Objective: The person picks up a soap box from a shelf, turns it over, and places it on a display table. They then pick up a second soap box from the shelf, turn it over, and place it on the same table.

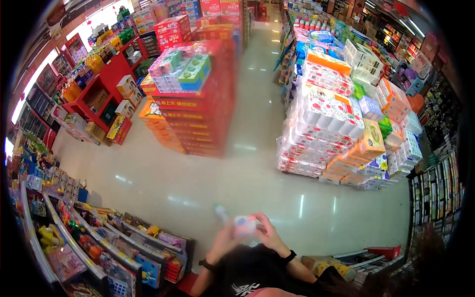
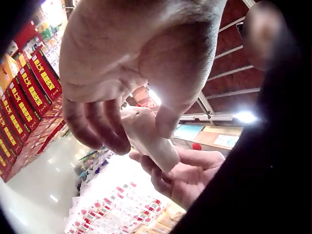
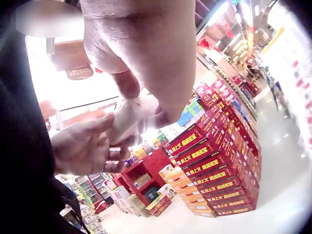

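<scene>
Pale, shiny floor [image 1: 168, 183] spreads before you in the head view, its edges set by a red box stack [image 1: 195, 119] on the left, wrapped paper packs [image 1: 326, 114] on the right and shelves [image 1: 64, 232] at the near left; open room continues up the aisle [image 1: 257, 89] between. Your left hand [image 1: 226, 241] and right hand [image 1: 269, 235] hold a small pale packet [image 1: 244, 226] close before your body. Seen from your left wrist, its long axis slants from upper left to lower right, your left thumb and curled fingers gripping the upper part. Seen from your right wrist, it slants from upper right to lower left, your right thumb and fingers pinching the upper end.
</scene>
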Tool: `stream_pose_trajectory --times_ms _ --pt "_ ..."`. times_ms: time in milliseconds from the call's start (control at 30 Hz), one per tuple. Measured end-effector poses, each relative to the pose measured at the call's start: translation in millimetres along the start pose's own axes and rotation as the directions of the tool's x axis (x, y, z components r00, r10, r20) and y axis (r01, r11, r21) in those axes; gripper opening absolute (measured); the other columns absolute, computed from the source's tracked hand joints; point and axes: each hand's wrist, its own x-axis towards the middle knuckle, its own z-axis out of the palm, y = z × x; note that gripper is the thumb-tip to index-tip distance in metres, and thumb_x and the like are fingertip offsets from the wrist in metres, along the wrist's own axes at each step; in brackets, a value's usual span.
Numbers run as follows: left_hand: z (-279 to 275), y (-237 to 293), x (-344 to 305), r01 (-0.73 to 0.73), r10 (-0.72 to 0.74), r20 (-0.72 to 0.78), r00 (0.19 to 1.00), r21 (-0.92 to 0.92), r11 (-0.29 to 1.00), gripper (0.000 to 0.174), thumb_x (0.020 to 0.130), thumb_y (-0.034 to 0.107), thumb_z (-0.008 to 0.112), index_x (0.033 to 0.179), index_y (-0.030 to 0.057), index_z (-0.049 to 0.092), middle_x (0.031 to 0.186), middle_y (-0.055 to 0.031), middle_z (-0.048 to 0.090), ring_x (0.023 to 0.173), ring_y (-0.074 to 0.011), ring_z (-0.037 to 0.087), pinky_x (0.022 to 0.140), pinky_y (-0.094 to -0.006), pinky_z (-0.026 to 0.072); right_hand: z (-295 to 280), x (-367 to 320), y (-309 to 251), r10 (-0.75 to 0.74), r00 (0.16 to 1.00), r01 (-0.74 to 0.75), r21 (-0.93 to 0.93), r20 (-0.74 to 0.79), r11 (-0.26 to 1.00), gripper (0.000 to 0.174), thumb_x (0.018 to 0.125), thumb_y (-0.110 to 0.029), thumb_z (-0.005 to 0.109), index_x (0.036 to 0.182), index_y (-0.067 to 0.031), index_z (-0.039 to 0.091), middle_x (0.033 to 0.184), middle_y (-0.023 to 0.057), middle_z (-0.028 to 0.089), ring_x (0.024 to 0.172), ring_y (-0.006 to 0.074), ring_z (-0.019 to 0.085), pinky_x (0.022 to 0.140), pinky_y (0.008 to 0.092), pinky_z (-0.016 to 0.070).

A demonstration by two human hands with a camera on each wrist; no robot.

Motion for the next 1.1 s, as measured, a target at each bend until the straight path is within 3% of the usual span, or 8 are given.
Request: stream_pose_trajectory --times_ms 133,233,333,433,500,700,1033,1100 --pt "-52 16 50 0.058 -0.058 0.024 0.998 -0.009 0.998 0.079 0.088 0.01 0.075 0.151 -0.0032 0.03 0.116 -0.0205 0.069 0.102 -0.0287 0.071 0.087 -0.0379 0.0563 4 64 3 0.04 0.999 -0.04 0.042 -0.001 0.998 0.07 0.098 -0.001 0.058 0.157 -0.0004 0.021 0.152 0.0136 0.044 0.127 0.021 0.053 0.108 0.0347 0.0427" --pt "-91 -6 81 -0.05 0.051 -0.012 0.999 0.032 0.998 0.078 0.089 0.013 0.075 0.151 -0.0033 0.03 0.115 -0.022 0.068 0.1 -0.0292 0.071 0.086 -0.0384 0.0565 14 120 -8 0.012 0.998 -0.011 -0.008 0.065 1.0 0.069 0.098 -0.002 0.059 0.156 0.0009 0.022 0.151 0.013 0.046 0.131 0.0216 0.052 0.108 0.0346 0.0429" --pt "-133 -9 107 -0.07 0.07 -0.038 0.997 -0.002 0.998 0.077 0.09 0.014 0.074 0.151 -0.0038 0.03 0.114 -0.023 0.068 0.099 -0.0297 0.071 0.086 -0.0384 0.0564 31 172 -13 0.0 0.995 0.0 0.0 0.095 1.0 0.069 0.098 -0.002 0.061 0.156 0.0015 0.023 0.15 0.0122 0.046 0.132 0.0217 0.052 0.107 0.0343 0.0438" --pt "-169 -7 125 0.016 -0.015 -0.062 0.998 0.004 1.0 0.078 0.089 0.013 0.074 0.151 -0.0045 0.03 0.114 -0.0233 0.068 0.098 -0.0293 0.071 0.086 -0.0385 0.0561 47 213 -19 0.021 0.994 -0.024 0.023 0.11 0.999 0.07 0.097 -0.003 0.062 0.156 0.0013 0.024 0.149 0.012 0.047 0.131 0.0217 0.052 0.107 0.0342 0.0446" --pt "-190 -12 134 -0.023 0.02 -0.085 0.996 -0.033 0.999 0.078 0.089 0.012 0.074 0.151 -0.005 0.03 0.114 -0.0231 0.068 0.097 -0.0288 0.071 0.086 -0.0382 0.0561 59 236 -25 0.043 0.991 -0.048 0.033 0.125 0.998 0.07 0.097 -0.003 0.063 0.156 0.0012 0.024 0.148 0.0122 0.047 0.131 0.0219 0.052 0.107 0.0346 0.0447" --pt "-231 -15 148 -0.057 0.05 -0.089 0.995 -0.073 0.996 0.079 0.088 0.011 0.074 0.151 -0.0053 0.03 0.114 -0.0224 0.068 0.097 -0.0277 0.071 0.087 -0.0373 0.0558 79 277 -21 0.053 0.99 -0.063 0.077 0.129 0.995 0.073 0.097 -0.003 0.063 0.157 0.0002 0.023 0.149 0.0125 0.046 0.131 0.0222 0.052 0.107 0.0344 0.0452" --pt "-274 -15 182 0.047 -0.073 -0.147 0.986 -0.172 0.984 0.078 0.087 0.011 0.075 0.151 -0.0045 0.032 0.112 -0.022 0.069 0.098 -0.0261 0.07 0.088 -0.0374 0.0549 94 348 -25 0.105 0.966 -0.133 0.109 0.234 0.985 0.07 0.096 -0.002 0.064 0.155 0.0013 0.027 0.148 0.0118 0.048 0.129 0.0218 0.054 0.106 0.035 0.046" --pt "-284 -20 193 0.012 -0.039 -0.181 0.983 -0.147 0.989 0.078 0.087 0.011 0.075 0.151 -0.0043 0.032 0.112 -0.022 0.069 0.098 -0.0263 0.07 0.088 -0.0375 0.0549 91 369 -14 0.108 0.963 -0.146 0.139 0.245 0.98 0.07 0.096 -0.002 0.064 0.155 0.0012 0.028 0.147 0.0112 0.049 0.128 0.0217 0.054 0.106 0.0354 0.0465"
